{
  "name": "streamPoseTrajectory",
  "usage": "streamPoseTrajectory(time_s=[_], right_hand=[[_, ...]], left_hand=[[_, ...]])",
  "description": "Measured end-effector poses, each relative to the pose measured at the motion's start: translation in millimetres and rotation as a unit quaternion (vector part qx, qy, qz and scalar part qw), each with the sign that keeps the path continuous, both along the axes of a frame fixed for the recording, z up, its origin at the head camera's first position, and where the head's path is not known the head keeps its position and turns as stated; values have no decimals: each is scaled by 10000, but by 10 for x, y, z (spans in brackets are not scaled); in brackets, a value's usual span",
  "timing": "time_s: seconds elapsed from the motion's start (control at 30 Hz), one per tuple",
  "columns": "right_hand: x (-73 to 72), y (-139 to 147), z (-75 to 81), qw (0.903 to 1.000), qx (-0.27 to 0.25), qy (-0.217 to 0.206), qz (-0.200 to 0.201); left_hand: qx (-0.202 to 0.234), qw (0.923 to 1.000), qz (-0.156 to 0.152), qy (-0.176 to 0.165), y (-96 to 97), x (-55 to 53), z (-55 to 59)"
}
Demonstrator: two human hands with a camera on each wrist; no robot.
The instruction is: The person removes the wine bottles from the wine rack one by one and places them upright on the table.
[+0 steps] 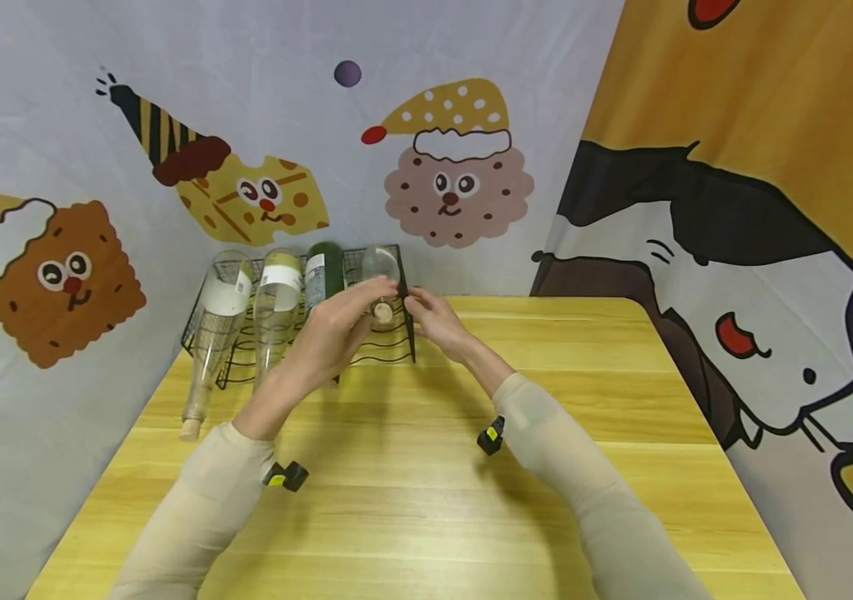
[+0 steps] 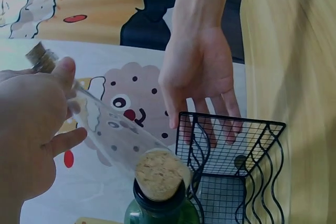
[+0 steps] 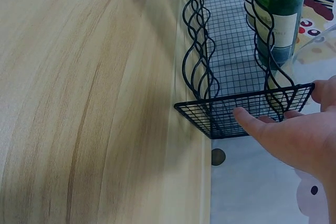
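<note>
My left hand (image 1: 332,329) holds a clear glass bottle (image 1: 379,260) by its neck, close below the cork (image 2: 39,56). The bottle lies tilted over the right end of a black wire rack (image 1: 413,329), its body toward the wall. At that end my right hand (image 1: 437,321) touches the rack's mesh side panel (image 3: 247,108) with fingers extended. Beside the clear bottle lies a green corked bottle (image 1: 326,271) with a pale label (image 3: 283,30), in the rack. My left hand partly hides it in the head view.
Two more clear corked bottles, one with a white label (image 1: 225,296) and one beside it (image 1: 276,292), lie in the rack's left part, necks toward me. The rack stands at the back of the wooden table (image 1: 396,500), against a cartoon-printed cloth (image 1: 283,67).
</note>
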State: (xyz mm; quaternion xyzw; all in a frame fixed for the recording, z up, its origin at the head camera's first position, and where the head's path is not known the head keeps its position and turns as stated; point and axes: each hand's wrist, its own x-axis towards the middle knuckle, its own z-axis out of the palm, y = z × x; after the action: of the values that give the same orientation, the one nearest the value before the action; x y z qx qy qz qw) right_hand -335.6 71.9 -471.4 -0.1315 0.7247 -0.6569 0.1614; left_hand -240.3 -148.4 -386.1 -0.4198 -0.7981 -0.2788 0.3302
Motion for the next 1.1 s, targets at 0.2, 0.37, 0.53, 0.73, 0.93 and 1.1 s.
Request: streamPoseTrajectory(time_s=[0.2, 0.37, 0.53, 0.73, 0.93, 1.1], right_hand=[[-4, 2, -11, 9999, 118, -59, 33], [0, -5, -14, 9999, 124, -83, -10], [1, -12, -19, 9999, 114, -87, -12], [0, -1, -17, 9999, 128, -90, -38], [5, 9, -7, 9998, 128, -140, -25], [17, 13, -4, 9998, 135, -140, -23]], left_hand=[[160, 9991, 348, 206, 27, -79, 46], [291, 9975, 568, 300, 47, -120, 72], [414, 9958, 723, 387, 53, -123, 106], [481, 9946, 760, 508, 62, -53, 195], [566, 9941, 615, 689, 73, 52, 310], [673, 9925, 560, 850, 80, 150, 413]])
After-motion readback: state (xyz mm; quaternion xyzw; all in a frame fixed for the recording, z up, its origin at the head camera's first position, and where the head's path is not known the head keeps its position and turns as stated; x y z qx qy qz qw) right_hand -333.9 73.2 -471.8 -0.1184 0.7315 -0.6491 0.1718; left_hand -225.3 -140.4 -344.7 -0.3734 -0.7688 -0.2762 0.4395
